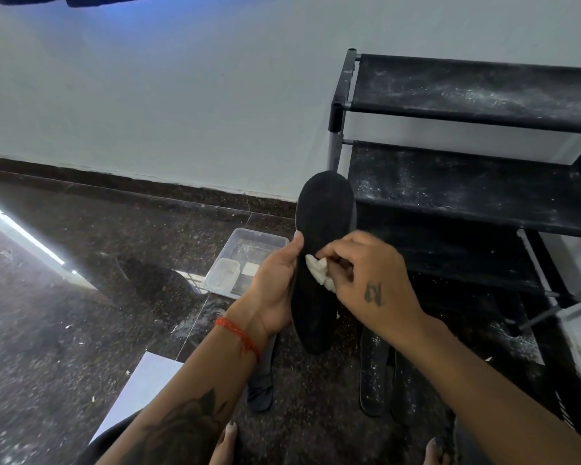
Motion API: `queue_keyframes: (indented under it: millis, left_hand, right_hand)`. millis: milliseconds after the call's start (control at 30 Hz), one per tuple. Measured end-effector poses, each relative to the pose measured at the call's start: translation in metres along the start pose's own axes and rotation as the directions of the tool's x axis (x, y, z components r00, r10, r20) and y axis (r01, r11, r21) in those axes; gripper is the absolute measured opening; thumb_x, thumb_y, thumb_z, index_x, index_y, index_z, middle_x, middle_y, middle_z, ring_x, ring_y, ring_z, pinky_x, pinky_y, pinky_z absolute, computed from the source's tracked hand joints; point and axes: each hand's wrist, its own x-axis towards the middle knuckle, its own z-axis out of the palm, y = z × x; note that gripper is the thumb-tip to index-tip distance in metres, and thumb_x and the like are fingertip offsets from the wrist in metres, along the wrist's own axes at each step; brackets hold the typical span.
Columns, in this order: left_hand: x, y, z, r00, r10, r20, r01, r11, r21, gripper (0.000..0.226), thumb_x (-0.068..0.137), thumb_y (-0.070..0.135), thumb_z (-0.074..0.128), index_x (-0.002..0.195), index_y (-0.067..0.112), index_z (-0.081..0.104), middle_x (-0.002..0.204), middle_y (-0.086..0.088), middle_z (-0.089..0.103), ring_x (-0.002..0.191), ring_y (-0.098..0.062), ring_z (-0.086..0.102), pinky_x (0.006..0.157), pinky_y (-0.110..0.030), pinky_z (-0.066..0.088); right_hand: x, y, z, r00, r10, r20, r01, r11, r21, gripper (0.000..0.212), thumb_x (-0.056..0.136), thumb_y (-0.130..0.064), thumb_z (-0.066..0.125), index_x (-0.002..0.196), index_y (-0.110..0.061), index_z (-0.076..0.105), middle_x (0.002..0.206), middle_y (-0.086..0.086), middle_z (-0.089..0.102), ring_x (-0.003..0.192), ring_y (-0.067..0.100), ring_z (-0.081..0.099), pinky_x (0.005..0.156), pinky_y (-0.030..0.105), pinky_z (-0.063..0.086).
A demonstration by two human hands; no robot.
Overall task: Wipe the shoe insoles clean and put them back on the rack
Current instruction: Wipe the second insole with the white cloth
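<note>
Left hand (275,283) grips black insole (322,229) upright; right hand (373,276) pinches white cloth (319,268), seemingly against it.

Clear plastic tub (249,245) sits on dark speckled stone floor (64,330), near the dark skirting (131,184) under a pale wall (182,95). A smaller clear container (221,272) rests inside its near-left corner. White sheet (141,387) lies flat on floor, lower left.

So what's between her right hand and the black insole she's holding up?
In the head view, a crumpled white cloth sits between the right hand and the black insole, pinched by the fingers and pressed onto it.
</note>
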Motion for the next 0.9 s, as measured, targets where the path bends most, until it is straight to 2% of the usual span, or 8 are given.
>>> queue_keyframes:
  millis: [100,233,333,400,533,600,767,900]
  left_hand:
    - [0.000,0.002,0.000,0.999,0.000,-0.044,-0.001,1.000,-0.025,0.054,0.101,0.044,0.030,0.097,0.002,0.064,0.079,-0.014,0.072,0.066,-0.021,0.071,0.058,-0.027,0.058]
    - [0.000,0.003,-0.002,0.996,0.044,-0.082,-0.048,0.998,-0.050,0.060,0.102,0.037,0.030,0.078,0.000,0.070,0.073,-0.014,0.072,0.061,-0.020,0.071,0.053,-0.026,0.058]
    - [-0.001,0.003,0.001,0.991,0.097,-0.089,-0.100,0.995,-0.028,0.066,0.103,0.031,0.027,0.060,0.007,0.071,0.061,-0.009,0.070,0.053,-0.015,0.068,0.048,-0.022,0.055]
    - [0.000,0.004,0.000,0.996,0.068,-0.064,-0.072,0.996,-0.054,0.067,0.103,0.035,0.025,0.067,0.006,0.075,0.070,-0.010,0.072,0.060,-0.016,0.070,0.053,-0.023,0.057]
    - [-0.003,0.002,0.003,1.000,0.015,-0.017,-0.016,0.998,-0.067,0.055,0.101,0.042,0.027,0.099,0.004,0.068,0.086,-0.012,0.073,0.073,-0.019,0.072,0.063,-0.027,0.059]
    - [-0.006,-0.001,0.007,1.000,0.007,0.011,-0.007,0.999,-0.051,0.053,0.101,0.041,0.028,0.100,0.004,0.065,0.084,-0.012,0.073,0.072,-0.019,0.072,0.063,-0.027,0.059]
    - [-0.003,-0.002,0.004,0.999,-0.015,-0.032,0.013,0.998,-0.061,0.053,0.100,0.043,0.031,0.101,0.002,0.065,0.085,-0.013,0.073,0.072,-0.021,0.072,0.063,-0.028,0.059]
    - [-0.004,0.002,0.001,1.000,-0.014,0.015,0.015,0.998,-0.056,0.066,0.100,0.045,0.027,0.089,0.000,0.075,0.087,-0.014,0.073,0.073,-0.020,0.072,0.064,-0.027,0.059]
  right_hand:
    - [-0.004,-0.009,0.002,0.994,-0.024,0.106,0.005,0.984,0.179,0.021,0.081,-0.013,0.059,0.098,-0.021,0.067,0.081,-0.005,0.066,0.074,0.008,0.061,0.066,0.031,0.051]
    - [-0.006,-0.015,0.004,0.972,-0.095,0.214,0.035,0.963,0.268,0.016,0.081,-0.026,0.060,0.090,-0.020,0.071,0.082,-0.010,0.066,0.073,0.003,0.059,0.065,0.017,0.048]
    - [-0.003,-0.013,-0.004,0.954,-0.149,0.262,0.073,0.957,0.279,0.011,0.078,-0.027,0.066,0.077,-0.019,0.073,0.072,-0.009,0.065,0.063,0.005,0.059,0.057,0.021,0.048]
    - [0.000,-0.007,-0.008,0.963,-0.134,0.235,0.093,0.980,0.176,0.011,0.075,-0.025,0.064,0.073,-0.020,0.072,0.067,-0.008,0.065,0.058,0.005,0.057,0.057,0.023,0.048]
    - [0.002,0.002,-0.007,0.998,-0.015,0.066,0.010,0.997,0.079,0.017,0.074,-0.006,0.066,0.084,-0.019,0.067,0.067,-0.007,0.064,0.059,0.005,0.058,0.058,0.026,0.052]
    - [0.001,0.004,-0.003,0.999,0.000,0.039,-0.003,0.997,0.075,0.017,0.075,-0.003,0.064,0.085,-0.018,0.066,0.068,-0.005,0.065,0.062,0.007,0.059,0.057,0.032,0.052]
    - [-0.002,-0.004,0.005,0.989,0.070,0.133,-0.106,0.951,0.289,0.013,0.076,-0.015,0.063,0.084,-0.019,0.072,0.081,-0.008,0.067,0.069,0.005,0.062,0.067,0.027,0.054]
    - [-0.003,-0.011,0.001,0.969,-0.020,0.245,-0.067,0.938,0.341,0.016,0.068,-0.019,0.076,0.083,-0.019,0.070,0.083,-0.010,0.061,0.074,0.002,0.057,0.066,0.012,0.044]
